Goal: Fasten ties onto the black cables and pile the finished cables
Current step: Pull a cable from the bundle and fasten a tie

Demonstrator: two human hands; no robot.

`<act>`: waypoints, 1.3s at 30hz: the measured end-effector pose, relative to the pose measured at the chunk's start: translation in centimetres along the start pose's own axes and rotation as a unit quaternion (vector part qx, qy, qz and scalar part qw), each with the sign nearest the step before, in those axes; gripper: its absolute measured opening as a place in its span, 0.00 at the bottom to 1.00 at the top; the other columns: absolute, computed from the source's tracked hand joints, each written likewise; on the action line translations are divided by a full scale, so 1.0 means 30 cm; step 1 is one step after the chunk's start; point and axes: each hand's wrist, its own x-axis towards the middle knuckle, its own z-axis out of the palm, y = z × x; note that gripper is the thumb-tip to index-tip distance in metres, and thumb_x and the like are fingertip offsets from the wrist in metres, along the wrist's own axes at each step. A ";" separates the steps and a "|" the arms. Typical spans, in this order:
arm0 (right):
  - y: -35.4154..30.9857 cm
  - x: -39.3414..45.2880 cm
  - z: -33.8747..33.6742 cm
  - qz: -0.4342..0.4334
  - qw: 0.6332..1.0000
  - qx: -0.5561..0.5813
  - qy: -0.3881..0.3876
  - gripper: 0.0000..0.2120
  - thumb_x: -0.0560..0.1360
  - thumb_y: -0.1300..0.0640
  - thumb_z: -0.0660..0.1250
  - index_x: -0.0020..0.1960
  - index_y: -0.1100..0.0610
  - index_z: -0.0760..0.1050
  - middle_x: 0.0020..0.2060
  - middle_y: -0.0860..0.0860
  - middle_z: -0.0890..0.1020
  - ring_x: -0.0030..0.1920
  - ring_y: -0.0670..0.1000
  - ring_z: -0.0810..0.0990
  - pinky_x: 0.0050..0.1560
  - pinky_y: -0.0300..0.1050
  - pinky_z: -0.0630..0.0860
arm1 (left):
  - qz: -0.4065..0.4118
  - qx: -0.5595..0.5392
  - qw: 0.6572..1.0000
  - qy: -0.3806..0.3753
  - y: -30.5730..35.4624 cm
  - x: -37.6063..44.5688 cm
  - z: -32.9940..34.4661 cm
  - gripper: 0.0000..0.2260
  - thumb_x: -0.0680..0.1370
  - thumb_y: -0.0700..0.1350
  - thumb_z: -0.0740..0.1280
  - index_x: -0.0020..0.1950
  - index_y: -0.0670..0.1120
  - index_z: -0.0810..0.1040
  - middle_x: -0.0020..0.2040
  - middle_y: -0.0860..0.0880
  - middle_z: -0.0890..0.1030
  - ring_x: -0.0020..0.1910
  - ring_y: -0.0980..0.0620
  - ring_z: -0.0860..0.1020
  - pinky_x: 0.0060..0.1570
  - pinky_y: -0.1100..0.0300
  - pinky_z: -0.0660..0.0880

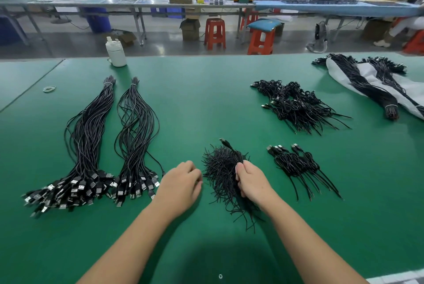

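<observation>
My right hand [251, 180] grips a coiled black cable [231, 149] whose USB plug points up and away, held over a loose heap of black twist ties [218, 176]. My left hand [181, 182] sits at the heap's left edge with fingers curled, pinching at a tie; the fingertips are hidden. A small pile of tied cables [298, 164] lies just right of my right hand. A bigger pile of tied cables [296, 105] lies farther back. Two long bundles of untied cables [135, 137] stretch along the left of the green table [195, 100].
A white bottle [115, 51] stands at the table's far edge. Rubber bands [49, 88] lie at far left. More cable bundles on a white bag [376, 82] occupy the far right corner. Red stools and workbenches stand beyond the table.
</observation>
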 end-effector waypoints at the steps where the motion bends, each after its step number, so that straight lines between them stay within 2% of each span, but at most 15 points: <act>1: -0.008 -0.003 0.005 -0.006 1.000 0.010 0.000 0.15 0.83 0.51 0.51 0.41 0.56 0.66 0.33 0.50 0.69 0.34 0.52 0.68 0.40 0.48 0.69 | -0.032 -0.020 0.999 0.001 0.002 0.001 -0.008 0.03 0.77 0.47 0.69 0.46 0.49 0.80 0.45 0.53 0.77 0.41 0.52 0.77 0.40 0.55 0.78; 3: -0.027 -0.010 0.016 -0.016 0.999 0.039 -0.007 0.15 0.84 0.50 0.52 0.41 0.55 0.65 0.32 0.48 0.68 0.32 0.50 0.66 0.37 0.45 0.65 | -0.122 -0.102 0.987 0.012 0.009 0.008 -0.019 0.03 0.79 0.49 0.68 0.46 0.52 0.79 0.45 0.57 0.77 0.39 0.57 0.76 0.41 0.58 0.77; 6: -0.064 -0.035 0.035 -0.043 0.995 0.072 -0.056 0.16 0.84 0.48 0.53 0.40 0.52 0.67 0.32 0.46 0.69 0.31 0.47 0.65 0.34 0.42 0.61 | -0.262 -0.305 0.913 0.065 0.039 0.030 -0.031 0.06 0.77 0.45 0.71 0.40 0.54 0.80 0.36 0.56 0.79 0.33 0.60 0.73 0.37 0.65 0.71; 10: -0.101 -0.077 0.071 -0.105 0.986 0.061 -0.111 0.15 0.85 0.51 0.53 0.41 0.51 0.69 0.28 0.46 0.69 0.27 0.46 0.66 0.31 0.43 0.64 | -0.251 -0.412 0.873 0.067 0.102 0.039 -0.054 0.08 0.76 0.39 0.71 0.39 0.50 0.82 0.27 0.57 0.73 0.27 0.60 0.66 0.30 0.67 0.63; 14: -0.101 -0.083 0.079 -0.117 0.988 0.023 -0.101 0.13 0.85 0.52 0.53 0.44 0.48 0.71 0.32 0.45 0.71 0.31 0.44 0.68 0.34 0.39 0.66 | -0.231 -0.433 0.869 0.065 0.115 0.029 -0.074 0.12 0.76 0.36 0.70 0.40 0.53 0.83 0.33 0.56 0.81 0.32 0.59 0.71 0.34 0.67 0.68; 16: -0.097 -0.080 0.079 -0.118 0.989 0.012 -0.088 0.11 0.85 0.51 0.53 0.46 0.46 0.71 0.34 0.43 0.73 0.34 0.42 0.70 0.37 0.38 0.68 | -0.229 -0.421 0.876 0.059 0.109 0.025 -0.077 0.10 0.76 0.38 0.72 0.43 0.54 0.83 0.38 0.54 0.82 0.33 0.59 0.72 0.36 0.67 0.69; 19: -0.096 -0.074 0.090 -0.086 0.990 0.092 -0.067 0.15 0.84 0.52 0.55 0.40 0.46 0.68 0.32 0.43 0.72 0.33 0.45 0.70 0.35 0.41 0.66 | -0.207 -0.388 0.897 0.048 0.113 0.021 -0.073 0.08 0.76 0.39 0.72 0.45 0.54 0.83 0.41 0.53 0.82 0.35 0.60 0.74 0.40 0.66 0.70; 22: -0.096 -0.065 0.101 -0.065 0.991 0.108 -0.040 0.15 0.84 0.52 0.56 0.38 0.49 0.65 0.33 0.44 0.70 0.34 0.46 0.68 0.37 0.43 0.65 | -0.150 -0.273 0.947 0.081 0.127 0.008 -0.068 0.05 0.76 0.40 0.71 0.45 0.50 0.82 0.41 0.53 0.79 0.38 0.58 0.75 0.42 0.63 0.72; 24: -0.095 -0.064 0.103 -0.051 0.991 0.114 -0.044 0.15 0.84 0.52 0.56 0.38 0.53 0.64 0.32 0.50 0.68 0.33 0.50 0.66 0.37 0.46 0.64 | -0.038 -0.109 0.986 0.123 0.126 0.003 -0.069 0.02 0.76 0.41 0.69 0.44 0.46 0.80 0.41 0.50 0.77 0.38 0.51 0.75 0.39 0.58 0.74; 27: -0.094 -0.067 0.100 -0.012 0.980 0.178 -0.093 0.15 0.84 0.53 0.56 0.38 0.53 0.63 0.29 0.49 0.65 0.27 0.47 0.62 0.27 0.42 0.62 | 0.149 0.042 0.976 0.152 0.099 0.000 -0.071 0.03 0.75 0.36 0.66 0.42 0.43 0.77 0.42 0.45 0.76 0.43 0.44 0.74 0.40 0.51 0.73; 29: -0.096 -0.070 0.091 0.001 0.971 0.209 -0.116 0.15 0.84 0.54 0.56 0.38 0.53 0.63 0.28 0.47 0.65 0.25 0.46 0.61 0.24 0.40 0.60 | 0.183 0.057 0.968 0.160 0.083 0.001 -0.085 0.07 0.76 0.33 0.62 0.44 0.42 0.78 0.48 0.43 0.77 0.55 0.42 0.76 0.49 0.52 0.73; 31: -0.098 -0.071 0.083 0.004 0.964 0.225 -0.141 0.14 0.84 0.54 0.56 0.39 0.52 0.63 0.27 0.45 0.64 0.26 0.46 0.60 0.24 0.41 0.60 | 0.195 0.044 0.968 0.152 0.071 0.004 -0.100 0.17 0.81 0.34 0.50 0.46 0.41 0.79 0.53 0.43 0.79 0.65 0.43 0.75 0.61 0.52 0.72; 34: -0.105 -0.078 0.077 0.005 0.956 0.236 -0.172 0.12 0.84 0.53 0.56 0.42 0.52 0.65 0.29 0.47 0.63 0.26 0.46 0.59 0.24 0.40 0.60 | 0.211 0.022 0.969 0.124 0.062 0.006 -0.107 0.23 0.82 0.36 0.43 0.49 0.40 0.79 0.55 0.45 0.81 0.67 0.47 0.75 0.68 0.51 0.70; 37: -0.111 -0.089 0.074 0.000 0.957 0.216 -0.191 0.13 0.84 0.52 0.56 0.41 0.52 0.68 0.29 0.47 0.64 0.27 0.46 0.60 0.24 0.40 0.61 | 0.203 0.000 0.975 0.093 0.061 0.003 -0.113 0.17 0.74 0.30 0.54 0.49 0.42 0.80 0.55 0.47 0.82 0.63 0.49 0.78 0.65 0.51 0.72; 39: -0.115 -0.097 0.072 -0.014 0.960 0.186 -0.207 0.13 0.85 0.53 0.55 0.43 0.54 0.70 0.28 0.46 0.63 0.26 0.46 0.60 0.24 0.39 0.62 | 0.145 -0.036 0.985 0.081 0.069 0.001 -0.120 0.11 0.71 0.33 0.63 0.48 0.45 0.78 0.51 0.51 0.82 0.54 0.50 0.80 0.54 0.54 0.72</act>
